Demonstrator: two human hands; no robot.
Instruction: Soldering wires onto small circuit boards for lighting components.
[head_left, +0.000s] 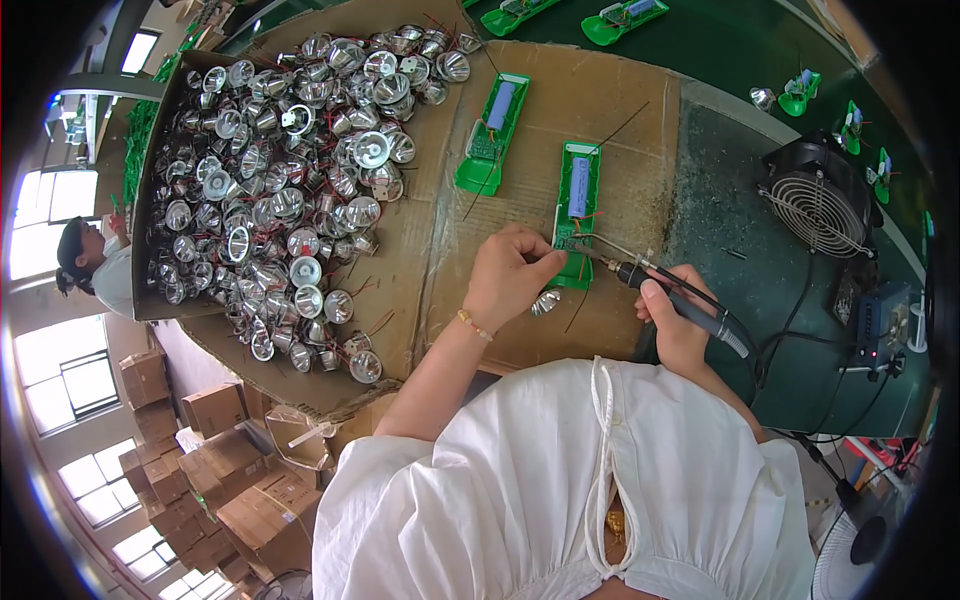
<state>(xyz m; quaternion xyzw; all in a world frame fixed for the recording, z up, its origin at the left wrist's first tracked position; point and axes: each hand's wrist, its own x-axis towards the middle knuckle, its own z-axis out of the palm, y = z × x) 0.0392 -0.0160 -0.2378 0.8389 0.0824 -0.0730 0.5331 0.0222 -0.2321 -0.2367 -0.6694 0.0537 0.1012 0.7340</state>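
1. The right hand holds a soldering iron like a fat pencil. Its fingers wrap around the grip.
2. The iron's tip points left, at the small green board inside a green case. I cannot tell if it touches.
3. The left hand is narrow, with thumb and finger close together at the left side of that case. I cannot tell if they pinch a wire.
4. The case lies open on a brown cardboard sheet, near the sheet's right edge. A blue battery sits in its far end.
5. One silver cup lies just beside the case's near end.
6. Another green case lies to the left, closer to the sheet's far edge.
7. Lots of shiny cups with red wires fill the sheet's left side.
8. A black fan stands on the dark green tabletop, past the sheet's right edge.
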